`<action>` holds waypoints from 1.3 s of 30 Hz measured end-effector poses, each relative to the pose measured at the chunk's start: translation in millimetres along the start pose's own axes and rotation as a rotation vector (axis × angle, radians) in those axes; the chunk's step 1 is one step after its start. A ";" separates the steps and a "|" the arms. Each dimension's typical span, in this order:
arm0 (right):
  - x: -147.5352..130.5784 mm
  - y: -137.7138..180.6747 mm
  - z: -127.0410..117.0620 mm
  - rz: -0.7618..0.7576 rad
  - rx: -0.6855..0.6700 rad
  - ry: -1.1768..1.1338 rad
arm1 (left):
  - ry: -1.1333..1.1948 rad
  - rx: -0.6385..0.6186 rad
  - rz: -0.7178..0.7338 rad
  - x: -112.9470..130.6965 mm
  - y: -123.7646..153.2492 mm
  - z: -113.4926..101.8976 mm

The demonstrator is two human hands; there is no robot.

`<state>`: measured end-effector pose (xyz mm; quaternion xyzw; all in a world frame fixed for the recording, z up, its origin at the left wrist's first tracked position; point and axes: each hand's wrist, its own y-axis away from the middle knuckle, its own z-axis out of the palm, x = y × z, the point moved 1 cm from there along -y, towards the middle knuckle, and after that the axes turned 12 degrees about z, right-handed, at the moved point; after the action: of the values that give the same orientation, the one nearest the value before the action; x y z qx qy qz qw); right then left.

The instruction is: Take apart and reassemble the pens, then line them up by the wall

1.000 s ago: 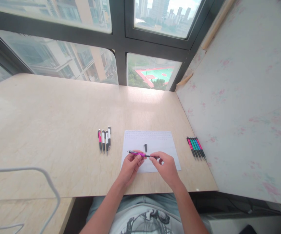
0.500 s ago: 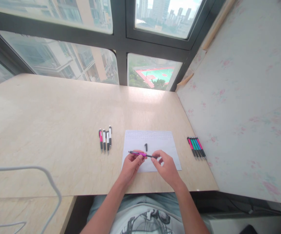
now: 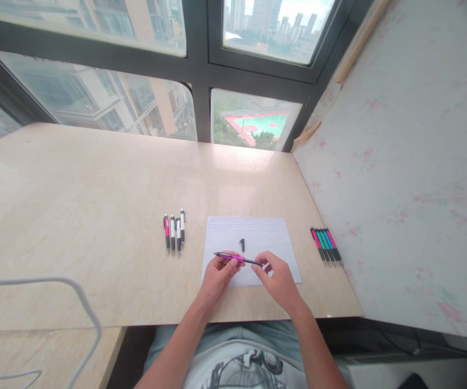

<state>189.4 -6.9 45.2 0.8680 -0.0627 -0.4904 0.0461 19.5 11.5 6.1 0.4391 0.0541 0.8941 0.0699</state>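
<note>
A magenta-and-black pen (image 3: pixel 237 258) lies across both hands above the paper, nearly level. My left hand (image 3: pixel 218 274) is closed around its magenta barrel, thumb on top. My right hand (image 3: pixel 274 275) pinches the thin black end of the pen, which looks like an exposed refill; its very tip is hidden by the fingers. Just beyond the pen, a small black pen part (image 3: pixel 242 245), possibly a grip sleeve, rests on the white sheet of paper (image 3: pixel 257 229). Rows of small writing run along the top of that sheet.
Several pens (image 3: pixel 172 235), one pink and the others white, lie left of the paper. Another row of coloured pens (image 3: pixel 326 246) sits at the right by the wall (image 3: pixel 403 189). A grey cable (image 3: pixel 85 302) loops over the table (image 3: pixel 95 216) at the left.
The right fingers and the pen's black end are slightly lower, with a little more of that end showing. The left hand keeps its hold, and the things on the table stay put.
</note>
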 end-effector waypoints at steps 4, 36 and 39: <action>-0.5 0.7 -2.2 -0.025 -0.090 0.054 | -0.009 -0.003 -0.002 -0.5 -0.1 -0.5; 1.2 0.5 3.5 -0.035 0.030 0.002 | -0.007 -0.038 -0.006 -3.1 -3.2 -1.9; 0.5 0.1 3.7 -0.058 0.019 0.022 | -0.017 -0.024 -0.004 -3.3 -3.5 -1.8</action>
<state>186.5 -7.2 42.9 0.8753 -0.0418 -0.4812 0.0241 20.3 14.4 1.8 0.4456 0.0434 0.8908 0.0773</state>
